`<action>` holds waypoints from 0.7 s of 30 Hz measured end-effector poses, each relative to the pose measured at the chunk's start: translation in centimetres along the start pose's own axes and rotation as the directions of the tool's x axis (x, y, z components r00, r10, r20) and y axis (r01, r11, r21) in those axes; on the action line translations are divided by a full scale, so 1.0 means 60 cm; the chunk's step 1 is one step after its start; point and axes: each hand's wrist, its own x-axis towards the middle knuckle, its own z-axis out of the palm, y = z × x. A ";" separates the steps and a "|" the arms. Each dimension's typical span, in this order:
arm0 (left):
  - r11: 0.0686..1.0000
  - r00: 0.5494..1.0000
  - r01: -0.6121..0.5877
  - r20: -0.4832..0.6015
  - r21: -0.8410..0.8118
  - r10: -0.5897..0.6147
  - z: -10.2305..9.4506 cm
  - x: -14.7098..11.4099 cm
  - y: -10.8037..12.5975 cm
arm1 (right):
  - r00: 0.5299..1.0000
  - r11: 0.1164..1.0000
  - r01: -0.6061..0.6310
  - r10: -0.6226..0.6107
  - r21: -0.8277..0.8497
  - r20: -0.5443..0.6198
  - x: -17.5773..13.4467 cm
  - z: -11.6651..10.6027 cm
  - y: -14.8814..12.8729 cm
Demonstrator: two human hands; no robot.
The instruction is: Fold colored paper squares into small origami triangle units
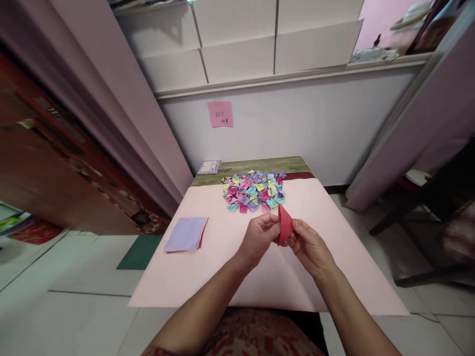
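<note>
A partly folded piece of red origami paper (285, 225) is held up above the pink-covered table, its pointed end upward. My left hand (261, 235) pinches its left edge between thumb and fingers. On the other side, my right hand (309, 243) grips the right edge, with some fingertips curled underneath. Just beyond my hands lies a pile of small folded paper pieces (252, 190) in pink, purple, yellow, teal and green. To the left rests a stack of square paper sheets (186, 234), a lilac one on top.
A pale pink sheet (230, 282) covers most of the wooden table (260, 165). At the far left corner sits a small printed pack (210, 166). A pink note (220, 114) is stuck on the white wall behind. Curtains hang at both sides, and a dark stool (415, 237) stands at right.
</note>
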 end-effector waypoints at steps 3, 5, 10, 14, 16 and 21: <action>0.997 1.000 -0.017 0.018 0.073 0.016 0.006 -0.001 -0.003 | 0.982 0.948 0.167 -0.184 -0.270 -0.040 -0.006 -0.003 -0.012; 0.990 0.999 -0.043 0.018 0.134 0.041 0.009 0.000 -0.008 | 0.965 0.875 0.221 -0.260 -0.432 -0.031 -0.009 -0.002 -0.019; 0.894 0.964 -0.181 -0.107 0.410 0.244 0.014 0.004 -0.020 | 0.799 0.536 0.412 -0.602 -0.737 0.009 -0.015 0.014 -0.020; 0.706 0.891 -0.256 -0.121 0.661 0.437 0.007 0.000 -0.016 | 0.670 0.272 0.547 -0.710 -0.792 0.219 -0.023 0.037 -0.012; 0.566 0.834 -0.277 -0.098 0.776 0.542 0.000 -0.005 -0.013 | 0.686 0.273 0.574 -0.675 -0.772 0.271 -0.027 0.045 -0.005; 0.519 0.779 -0.336 -0.078 0.786 0.622 -0.012 -0.024 -0.013 | 0.677 0.260 0.563 -0.690 -0.785 0.256 -0.033 0.053 0.015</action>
